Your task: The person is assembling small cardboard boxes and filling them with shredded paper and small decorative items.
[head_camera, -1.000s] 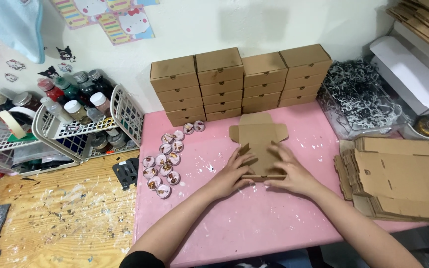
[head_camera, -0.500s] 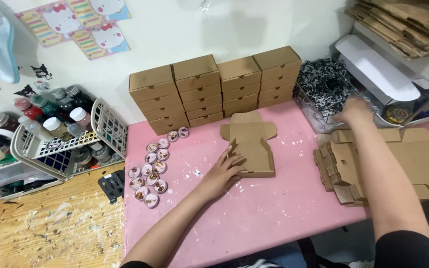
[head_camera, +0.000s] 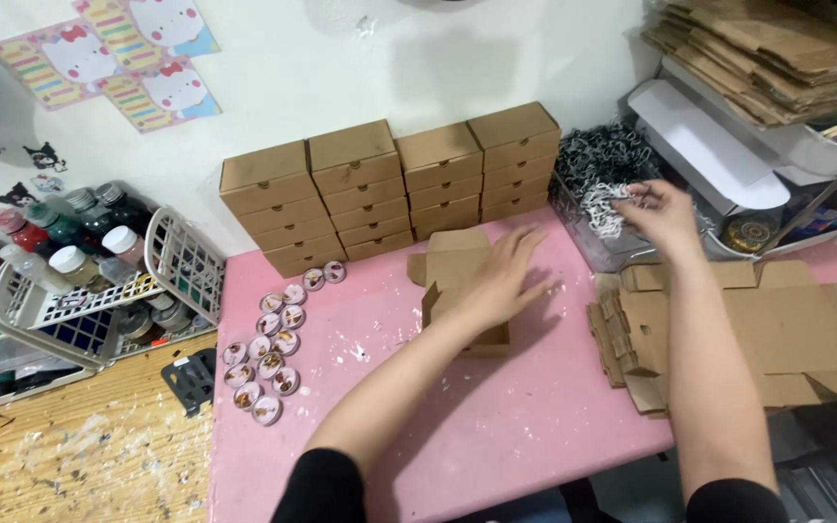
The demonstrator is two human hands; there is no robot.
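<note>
At the far left a white wire basket [head_camera: 79, 310] holds paint bottles with coloured caps, sitting at the edge of a paint-flecked wooden surface [head_camera: 70, 465]. Just right of it, on the pink table [head_camera: 496, 426], a cluster of small round tins [head_camera: 273, 353] lies in loose rows. Behind them, against the wall, four stacks of closed brown cardboard boxes [head_camera: 389, 189] stand side by side. In front of the stacks lies a partly folded cardboard box [head_camera: 452, 266], one flap raised; the left hand [head_camera: 501, 281] rests flat on it, fingers spread wide, pressing it to the table. Further right, the right hand [head_camera: 661, 213] reaches over a clear bin of black-and-white shredded paper [head_camera: 598, 160], fingers pinched on a small tuft of the shreds. Below that arm sits a pile of flat unfolded box blanks [head_camera: 787, 329].
</note>
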